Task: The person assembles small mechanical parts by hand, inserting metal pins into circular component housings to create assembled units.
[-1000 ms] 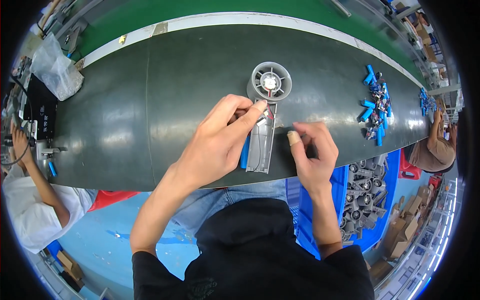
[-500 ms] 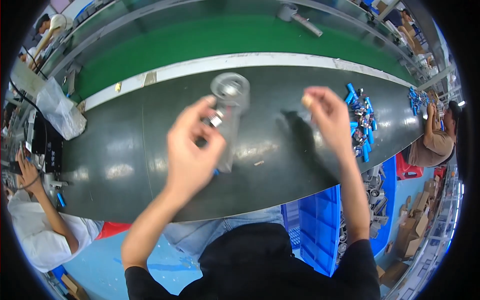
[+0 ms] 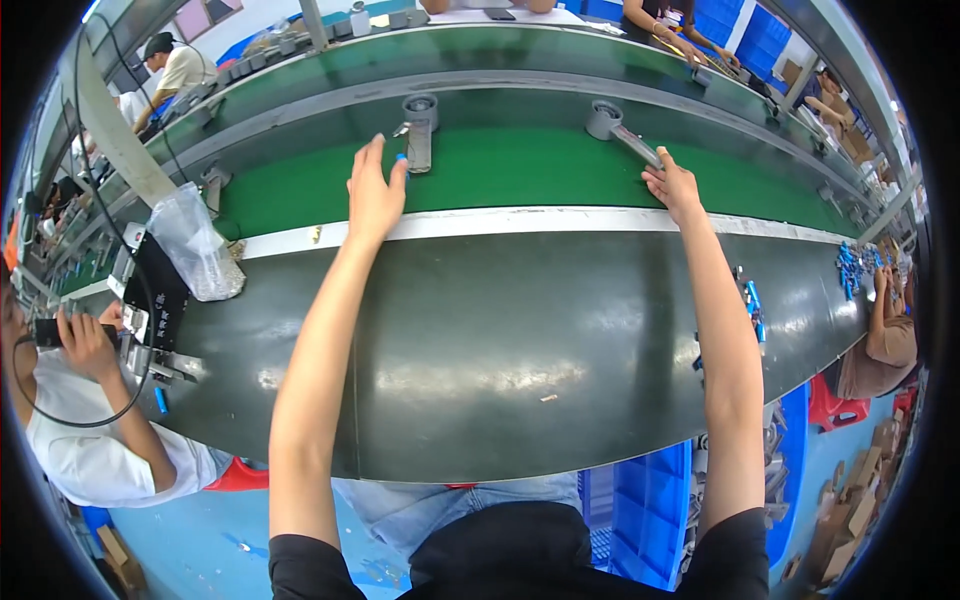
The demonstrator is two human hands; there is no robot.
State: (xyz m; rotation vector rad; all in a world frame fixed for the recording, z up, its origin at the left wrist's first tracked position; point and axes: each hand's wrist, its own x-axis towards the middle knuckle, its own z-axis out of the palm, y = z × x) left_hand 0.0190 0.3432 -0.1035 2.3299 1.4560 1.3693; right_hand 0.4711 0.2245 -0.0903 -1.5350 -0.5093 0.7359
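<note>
On the green conveyor belt, a grey housing with a round head and flat handle lies beside my left hand. That hand is open, its fingers stretched out and apart from the handle. A small blue piece shows between the hand and the handle. Farther right lies a second grey housing, its handle slanting toward me. My right hand has its fingers about the end of this handle; one fingertip carries a yellowish cover.
The dark worktable lies under my forearms. Blue cylinders with wires are partly hidden by my right arm. A clear plastic bag and black box stand left. A blue crate is below right. Co-workers sit on both sides.
Both hands have moved forward from above the table to the green belt. The grey housing that was at my left hand now lies on the belt, let go. My right hand has reached the other housing.
</note>
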